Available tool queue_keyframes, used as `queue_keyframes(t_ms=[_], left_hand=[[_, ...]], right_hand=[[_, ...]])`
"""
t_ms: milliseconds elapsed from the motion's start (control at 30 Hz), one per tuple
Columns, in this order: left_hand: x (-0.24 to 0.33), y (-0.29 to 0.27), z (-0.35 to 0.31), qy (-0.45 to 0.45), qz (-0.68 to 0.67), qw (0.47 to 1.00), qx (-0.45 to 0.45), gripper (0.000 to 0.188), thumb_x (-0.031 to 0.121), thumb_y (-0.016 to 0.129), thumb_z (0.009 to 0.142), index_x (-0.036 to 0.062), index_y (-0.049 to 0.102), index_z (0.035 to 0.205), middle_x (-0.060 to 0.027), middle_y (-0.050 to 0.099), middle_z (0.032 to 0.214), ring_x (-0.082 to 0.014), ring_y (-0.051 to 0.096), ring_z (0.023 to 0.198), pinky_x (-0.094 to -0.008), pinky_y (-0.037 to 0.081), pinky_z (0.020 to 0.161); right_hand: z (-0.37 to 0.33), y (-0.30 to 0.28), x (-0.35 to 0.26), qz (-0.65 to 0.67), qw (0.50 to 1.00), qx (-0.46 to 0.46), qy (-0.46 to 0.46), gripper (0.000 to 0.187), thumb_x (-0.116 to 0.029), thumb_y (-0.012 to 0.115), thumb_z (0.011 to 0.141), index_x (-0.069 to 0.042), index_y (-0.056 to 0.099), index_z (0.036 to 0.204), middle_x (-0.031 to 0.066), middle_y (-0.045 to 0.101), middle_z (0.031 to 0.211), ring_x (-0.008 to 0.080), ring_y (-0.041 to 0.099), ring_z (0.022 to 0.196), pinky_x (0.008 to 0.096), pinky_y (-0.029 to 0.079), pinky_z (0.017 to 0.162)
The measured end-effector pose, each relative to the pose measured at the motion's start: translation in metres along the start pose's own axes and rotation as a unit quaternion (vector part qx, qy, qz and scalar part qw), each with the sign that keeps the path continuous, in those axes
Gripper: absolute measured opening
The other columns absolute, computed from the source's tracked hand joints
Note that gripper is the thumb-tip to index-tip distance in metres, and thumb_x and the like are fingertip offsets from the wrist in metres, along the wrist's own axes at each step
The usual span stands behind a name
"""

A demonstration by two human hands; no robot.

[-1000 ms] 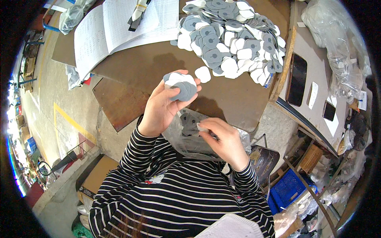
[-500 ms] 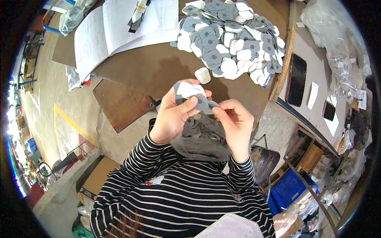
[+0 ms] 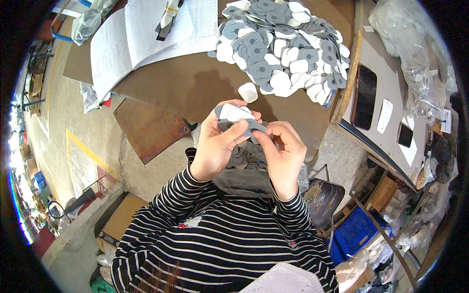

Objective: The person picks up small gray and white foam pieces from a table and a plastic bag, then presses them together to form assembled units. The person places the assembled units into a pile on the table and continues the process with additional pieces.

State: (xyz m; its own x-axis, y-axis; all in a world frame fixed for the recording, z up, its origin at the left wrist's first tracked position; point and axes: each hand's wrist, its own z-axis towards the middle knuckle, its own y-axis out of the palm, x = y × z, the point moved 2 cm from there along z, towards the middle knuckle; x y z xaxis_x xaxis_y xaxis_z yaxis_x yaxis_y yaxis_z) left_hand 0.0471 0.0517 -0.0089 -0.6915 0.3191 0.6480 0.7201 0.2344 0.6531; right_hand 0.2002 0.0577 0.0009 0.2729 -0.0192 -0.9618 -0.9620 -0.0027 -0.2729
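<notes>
My left hand [image 3: 213, 146] is closed round a few flat, rounded grey-and-white pads [image 3: 234, 113], its thumb pressed on top. At their right edge my right hand [image 3: 285, 155] pinches a grey pad between thumb and fingers; its fingertips partly cover it. Just beyond my hands one white pad [image 3: 248, 92] lies alone on the brown table [image 3: 166, 88]. Below them, by my lap, is a clear plastic bag [image 3: 242, 183] with loose grey pieces in it, partly hidden by my hands. A large heap of grey and white pads [image 3: 259, 51] covers the table's far right.
An open notebook [image 3: 112, 56] with a banded bundle of strips [image 3: 169, 19] lies at the far left. On the right-hand surface are a black phone [image 3: 365, 97], a smaller dark device [image 3: 405, 135] and clear plastic bags [image 3: 415, 53]. A blue crate [image 3: 359, 229] stands low right.
My right hand has moved slightly left, closer to my left hand. The grey pad it pinches, which stuck out to the right, now lies against the others and is tilted more edge-on.
</notes>
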Motion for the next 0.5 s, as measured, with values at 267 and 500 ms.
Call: queue_keyframes(t_ms=[267, 500], left_hand=[[0.017, -0.013, 0.003, 0.016, 0.062, 0.996, 0.058, 0.039, 0.003, 0.067, 0.095, 0.0036, 0.053, 0.132, -0.0165, 0.069, 0.117, -0.0257, 0.068, 0.107, -0.0374, 0.058, 0.093], [0.003, -0.011, 0.003, -0.038, 0.215, 0.976, 0.012, 0.042, 0.006, 0.078, 0.087, 0.0031, 0.059, 0.124, -0.0074, 0.07, 0.108, -0.0165, 0.069, 0.098, -0.0291, 0.057, 0.083]], right_hand=[[-0.018, -0.016, -0.003, -0.021, 0.989, -0.143, 0.018, 0.019, 0.002, 0.078, 0.082, -0.001, 0.07, 0.099, 0.0064, 0.071, 0.088, 0.0116, 0.067, 0.074, 0.0262, 0.054, 0.067], [-0.016, -0.013, 0.001, 0.062, 0.995, -0.075, 0.027, 0.028, 0.003, 0.077, 0.082, 0.0, 0.067, 0.109, 0.0105, 0.068, 0.097, 0.0146, 0.068, 0.078, 0.0263, 0.054, 0.067]])
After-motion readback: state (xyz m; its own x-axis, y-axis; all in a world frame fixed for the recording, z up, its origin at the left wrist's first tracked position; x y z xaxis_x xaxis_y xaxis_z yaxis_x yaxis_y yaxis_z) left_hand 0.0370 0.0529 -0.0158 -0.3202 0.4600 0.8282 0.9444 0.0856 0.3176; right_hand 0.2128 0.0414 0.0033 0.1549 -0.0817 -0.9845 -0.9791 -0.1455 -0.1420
